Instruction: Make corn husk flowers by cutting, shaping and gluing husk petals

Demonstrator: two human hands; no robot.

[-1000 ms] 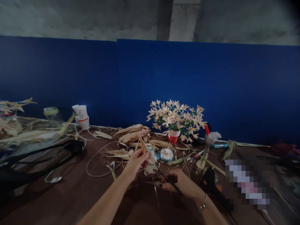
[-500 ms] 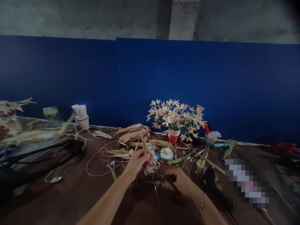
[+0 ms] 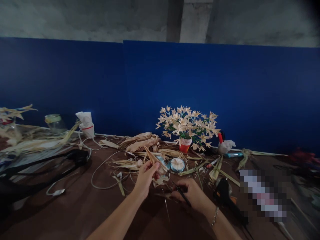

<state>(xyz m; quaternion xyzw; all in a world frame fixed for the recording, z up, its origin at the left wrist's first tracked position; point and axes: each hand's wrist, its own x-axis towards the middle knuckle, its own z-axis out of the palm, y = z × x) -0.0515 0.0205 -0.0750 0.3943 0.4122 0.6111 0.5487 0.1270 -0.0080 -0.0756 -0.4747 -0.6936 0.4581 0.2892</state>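
My left hand is closed on a pale dried leaf strip that points up and to the left above the brown table. My right hand is closed on dark scissors, held low just right of the strip, blades pointing towards it. Small leaf cuttings lie on the table between the two hands.
A red-and-white cup of pale handmade flowers stands behind the hands, with two round blue-rimmed lids before it. Dried leaf bundles, white cables, a black glue gun, a jar and a dark strap lie around.
My left hand has tilted the leaf strip lower and further left. My right hand with the scissors has drawn slightly down and back from the strip.
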